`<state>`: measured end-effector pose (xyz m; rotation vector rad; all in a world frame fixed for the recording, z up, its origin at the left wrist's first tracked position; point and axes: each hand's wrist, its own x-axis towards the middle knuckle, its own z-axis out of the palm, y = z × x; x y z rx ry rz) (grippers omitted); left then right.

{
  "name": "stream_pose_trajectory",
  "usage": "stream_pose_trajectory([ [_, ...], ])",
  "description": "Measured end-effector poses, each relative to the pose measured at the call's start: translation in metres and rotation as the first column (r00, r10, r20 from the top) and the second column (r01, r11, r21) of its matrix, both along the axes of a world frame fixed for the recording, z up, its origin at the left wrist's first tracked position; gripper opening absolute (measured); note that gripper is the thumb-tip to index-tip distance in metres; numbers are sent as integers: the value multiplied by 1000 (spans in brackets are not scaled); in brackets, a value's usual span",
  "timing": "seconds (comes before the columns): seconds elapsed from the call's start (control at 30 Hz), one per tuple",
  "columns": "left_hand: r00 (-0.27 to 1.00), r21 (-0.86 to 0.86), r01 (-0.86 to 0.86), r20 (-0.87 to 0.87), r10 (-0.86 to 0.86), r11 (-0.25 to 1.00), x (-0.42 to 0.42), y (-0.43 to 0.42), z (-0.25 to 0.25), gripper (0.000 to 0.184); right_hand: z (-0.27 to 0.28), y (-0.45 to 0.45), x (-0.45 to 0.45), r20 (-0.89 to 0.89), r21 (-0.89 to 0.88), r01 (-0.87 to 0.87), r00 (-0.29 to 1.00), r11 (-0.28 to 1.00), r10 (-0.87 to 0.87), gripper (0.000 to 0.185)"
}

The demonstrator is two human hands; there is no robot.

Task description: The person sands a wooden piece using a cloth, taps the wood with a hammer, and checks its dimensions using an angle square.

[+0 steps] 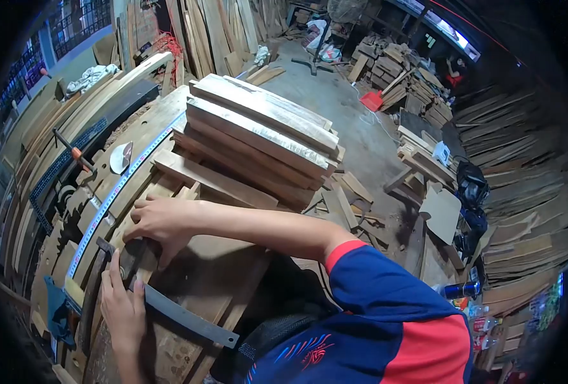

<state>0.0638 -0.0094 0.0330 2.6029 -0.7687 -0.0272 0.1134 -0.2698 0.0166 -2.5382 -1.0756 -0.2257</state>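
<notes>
My left hand is closed at the near end of a try square, its thumb by the flat metal blade. That blade stretches right across the workbench and has a small hole in its far end; the hand hides most of the other end. My right hand reaches in from the right and curls over a narrow wooden piece, fingers on the far side and thumb on the near side. A hammer with a dark head lies just left of my left hand.
A tall stack of planks stands beyond my right forearm. Along the bench's left lies a measuring tape, with an orange-handled clamp further left. Scrap wood, a red dustpan and offcuts are on the floor.
</notes>
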Motion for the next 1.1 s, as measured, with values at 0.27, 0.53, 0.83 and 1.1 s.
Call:
stream_pose_trajectory([
  [0.27, 999, -33, -48, 5, 48, 998, -3, 15, -6, 74, 0, -1, 0, -12, -24, 22, 1000, 999, -22, 88],
  [0.53, 998, -136, -51, 39, 57, 989, -1, 27, -25, 74, 3, -2, 1, -1, -16, -11, 1000, 1000, 11, 89],
  [0.83, 999, -169, -40, 8, 42, 985, -4, 27, -21, 76, 1, -2, 0, -41, 27, 1, 999, 1000, 0, 87],
  [1.1, 999, -195, -38, 13, 42, 980, -3, 28, -25, 77, 1, -2, -3, -41, 34, 12, 999, 999, -10, 86],
])
